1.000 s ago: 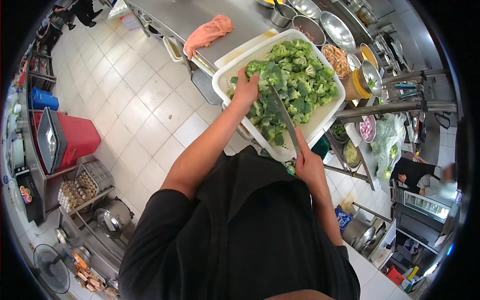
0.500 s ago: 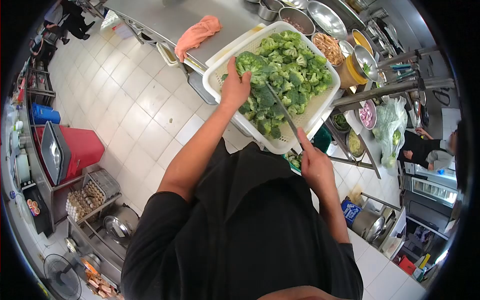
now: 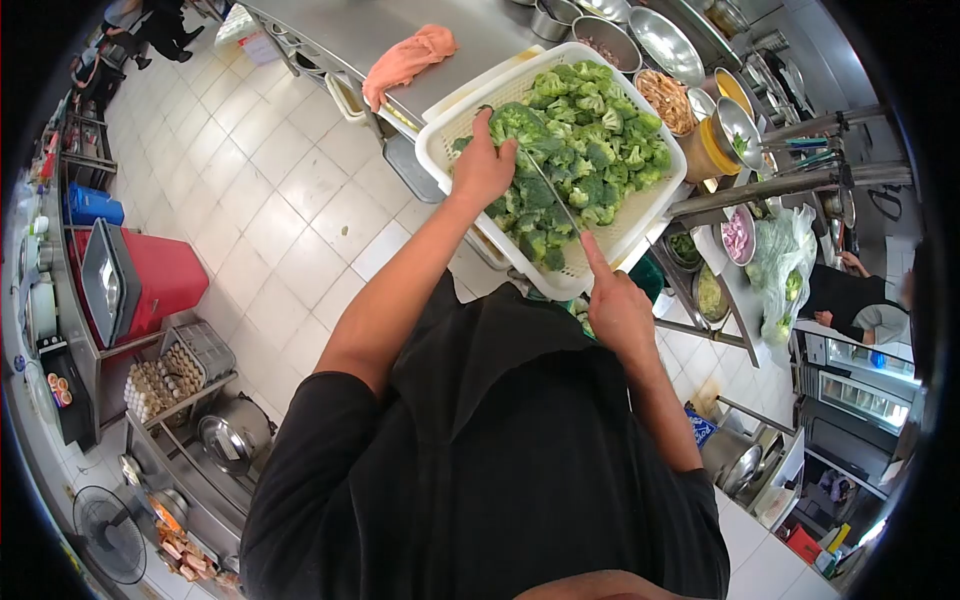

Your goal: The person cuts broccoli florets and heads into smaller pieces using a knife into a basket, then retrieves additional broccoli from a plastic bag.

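Broccoli head (image 3: 518, 124) sits in the left hand (image 3: 487, 165), whose grip is part closed, thumb on one side and fingers curled round the other, over the upper left of a white plastic basket (image 3: 640, 222). The right hand (image 3: 622, 310) has its grip wrapped round the handle of a knife (image 3: 556, 195), forefinger stretched along the back of the blade. The blade slants up and to the left, its tip end at the held head; whether it has cut in cannot be told.

Beneath and beside the blade, cut florets (image 3: 600, 140) fill much of the basket, heaped toward the far side, with bare mesh near the right hand. Beyond the basket, an orange cloth (image 3: 408, 62) lies crumpled on the steel surface (image 3: 340, 40). To the right of the basket stand a bowl of brownish strips (image 3: 666, 100) and a tub with a yellow rim (image 3: 705, 155); further out are a bowl of chopped purple pieces (image 3: 738, 235) and a clear plastic bag (image 3: 788, 265). Another person (image 3: 850, 295) stands at the far right. Well to the left, a red box (image 3: 160, 275) rests near trays of eggs (image 3: 165, 380).
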